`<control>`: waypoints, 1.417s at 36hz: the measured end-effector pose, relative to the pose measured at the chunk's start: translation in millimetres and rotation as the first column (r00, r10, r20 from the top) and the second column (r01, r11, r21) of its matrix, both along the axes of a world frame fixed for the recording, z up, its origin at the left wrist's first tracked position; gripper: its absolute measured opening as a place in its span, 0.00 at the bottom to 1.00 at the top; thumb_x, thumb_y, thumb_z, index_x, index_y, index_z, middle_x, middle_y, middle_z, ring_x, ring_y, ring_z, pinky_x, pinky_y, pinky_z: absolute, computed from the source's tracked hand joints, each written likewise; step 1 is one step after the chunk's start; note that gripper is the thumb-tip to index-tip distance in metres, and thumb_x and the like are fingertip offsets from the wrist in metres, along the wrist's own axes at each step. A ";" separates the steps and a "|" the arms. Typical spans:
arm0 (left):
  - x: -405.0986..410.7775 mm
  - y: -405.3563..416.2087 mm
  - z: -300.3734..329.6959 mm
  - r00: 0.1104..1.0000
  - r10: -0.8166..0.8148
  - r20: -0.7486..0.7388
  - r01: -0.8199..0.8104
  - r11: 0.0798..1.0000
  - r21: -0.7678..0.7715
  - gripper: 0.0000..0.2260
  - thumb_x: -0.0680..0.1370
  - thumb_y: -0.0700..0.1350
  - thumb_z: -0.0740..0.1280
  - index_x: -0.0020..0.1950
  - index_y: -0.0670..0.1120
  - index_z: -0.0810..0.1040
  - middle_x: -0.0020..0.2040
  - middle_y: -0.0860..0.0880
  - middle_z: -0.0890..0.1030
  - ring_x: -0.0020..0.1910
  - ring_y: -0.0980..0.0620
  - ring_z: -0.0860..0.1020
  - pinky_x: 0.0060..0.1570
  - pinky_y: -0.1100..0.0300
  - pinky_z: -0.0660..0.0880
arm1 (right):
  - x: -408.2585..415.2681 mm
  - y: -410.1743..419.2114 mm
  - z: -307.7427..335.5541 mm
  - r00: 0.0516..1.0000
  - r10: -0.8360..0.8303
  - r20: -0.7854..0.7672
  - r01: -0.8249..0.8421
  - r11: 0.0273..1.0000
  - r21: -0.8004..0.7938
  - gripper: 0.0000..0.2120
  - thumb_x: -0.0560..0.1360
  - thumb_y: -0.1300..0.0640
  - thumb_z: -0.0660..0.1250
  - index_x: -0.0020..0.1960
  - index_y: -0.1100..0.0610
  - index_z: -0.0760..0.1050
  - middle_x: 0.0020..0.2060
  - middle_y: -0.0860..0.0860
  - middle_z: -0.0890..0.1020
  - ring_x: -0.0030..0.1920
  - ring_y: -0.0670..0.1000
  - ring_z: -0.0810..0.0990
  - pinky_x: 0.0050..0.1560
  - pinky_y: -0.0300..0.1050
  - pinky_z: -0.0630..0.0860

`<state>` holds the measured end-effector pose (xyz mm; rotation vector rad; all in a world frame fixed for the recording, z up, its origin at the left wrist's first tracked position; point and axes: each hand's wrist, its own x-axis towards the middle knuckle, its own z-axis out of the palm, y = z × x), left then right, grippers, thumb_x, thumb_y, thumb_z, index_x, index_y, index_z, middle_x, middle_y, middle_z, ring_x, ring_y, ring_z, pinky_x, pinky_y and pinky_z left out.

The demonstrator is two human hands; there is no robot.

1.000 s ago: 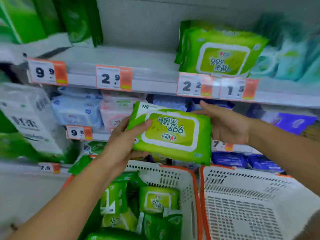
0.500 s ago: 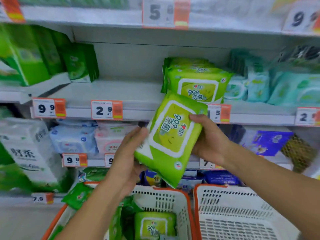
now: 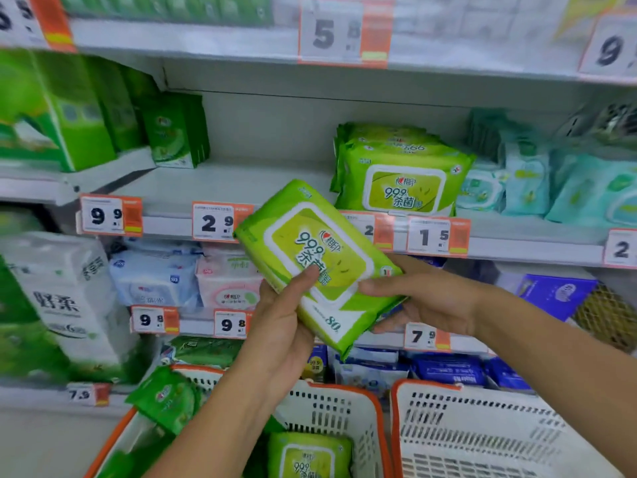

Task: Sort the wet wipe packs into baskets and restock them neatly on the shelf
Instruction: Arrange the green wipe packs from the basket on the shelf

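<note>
Item held: one green wet wipe pack (image 3: pixel 319 263), label side toward us, tilted with its top end up and to the left. We grip it with both hands. Our left hand (image 3: pixel 281 326) cups the lower left edge, thumb pressed on the label. Our right hand (image 3: pixel 418 300) holds the lower right corner, thumb on the front, fingers behind. The pack sits in the air in front of the shelf edge (image 3: pixel 517 244), below and left of a stack of matching green packs (image 3: pixel 401 174) on the shelf. Beneath: a left basket (image 3: pixel 344 414) with more green packs inside, and a right basket (image 3: pixel 482 432) just beside it. Price tags (image 3: pixel 429 236) line the shelf edge.
</note>
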<state>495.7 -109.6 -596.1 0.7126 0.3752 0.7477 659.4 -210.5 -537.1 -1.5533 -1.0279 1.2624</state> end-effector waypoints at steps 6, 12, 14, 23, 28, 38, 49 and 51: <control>-4.0 17.7 29.2 0.989 0.104 -0.103 -0.055 0.916 0.399 0.34 0.66 0.47 0.81 0.68 0.52 0.70 0.57 0.54 0.84 0.55 0.55 0.83 0.47 0.64 0.79 | -21.5 31.6 25.0 0.989 -0.092 0.119 0.063 0.972 0.226 0.22 0.65 0.53 0.79 0.58 0.54 0.81 0.51 0.51 0.87 0.52 0.52 0.86 0.54 0.48 0.82; -24.0 109.8 76.7 0.567 0.810 -0.154 0.022 0.171 0.985 0.27 0.73 0.74 0.60 0.57 0.55 0.79 0.54 0.54 0.81 0.58 0.52 0.78 0.52 0.61 0.72 | -27.6 97.6 88.7 0.552 -0.462 0.695 0.070 0.856 0.513 0.30 0.57 0.29 0.77 0.46 0.51 0.79 0.38 0.45 0.85 0.38 0.46 0.83 0.38 0.45 0.79; -20.5 154.1 70.3 0.396 0.912 -0.106 0.216 0.020 0.976 0.36 0.71 0.77 0.52 0.58 0.51 0.82 0.57 0.46 0.80 0.61 0.44 0.75 0.58 0.52 0.73 | -22.5 133.3 98.0 0.222 -0.468 0.856 0.031 0.880 0.473 0.38 0.54 0.21 0.71 0.50 0.49 0.75 0.44 0.46 0.83 0.44 0.52 0.81 0.41 0.47 0.76; 0.4 188.4 30.2 0.309 0.937 -0.161 0.602 -0.061 0.796 0.36 0.64 0.78 0.44 0.50 0.55 0.77 0.48 0.54 0.80 0.53 0.47 0.78 0.59 0.51 0.66 | 16.3 264.4 131.3 -0.225 0.380 0.897 0.252 0.912 -0.323 0.30 0.64 0.30 0.74 0.41 0.58 0.77 0.48 0.53 0.82 0.45 0.56 0.80 0.56 0.50 0.78; -1.9 205.6 23.8 0.370 0.928 -0.038 0.558 -0.190 0.808 0.33 0.64 0.79 0.48 0.46 0.56 0.77 0.42 0.55 0.80 0.44 0.48 0.79 0.50 0.53 0.66 | 22.3 312.1 113.7 -0.318 0.336 0.887 0.124 0.942 -0.312 0.60 0.53 0.30 0.80 0.76 0.54 0.64 0.72 0.53 0.73 0.67 0.59 0.75 0.67 0.52 0.73; 0.7 213.5 9.3 0.452 0.887 0.093 0.378 -0.285 0.881 0.25 0.67 0.78 0.54 0.38 0.57 0.72 0.33 0.55 0.74 0.34 0.48 0.74 0.44 0.53 0.64 | 73.2 365.4 81.8 -0.167 0.041 0.985 0.082 0.996 -0.028 0.46 0.71 0.58 0.77 0.81 0.51 0.54 0.70 0.58 0.72 0.67 0.61 0.74 0.57 0.48 0.73; 3.7 218.8 1.2 0.431 0.896 0.105 0.353 -0.275 0.894 0.26 0.68 0.79 0.53 0.39 0.57 0.71 0.34 0.57 0.71 0.36 0.51 0.71 0.48 0.54 0.61 | 95.3 409.2 71.5 -0.120 0.023 0.993 0.244 0.970 0.007 0.45 0.74 0.54 0.74 0.81 0.53 0.50 0.75 0.55 0.67 0.72 0.60 0.69 0.70 0.54 0.68; 2.6 217.6 0.9 0.426 0.900 0.093 0.369 -0.267 0.891 0.26 0.68 0.78 0.52 0.40 0.57 0.72 0.34 0.57 0.72 0.37 0.50 0.72 0.49 0.53 0.61 | 88.3 404.6 70.5 -0.119 0.024 0.993 0.243 0.970 0.006 0.40 0.77 0.54 0.70 0.81 0.53 0.50 0.76 0.56 0.65 0.74 0.59 0.67 0.73 0.56 0.64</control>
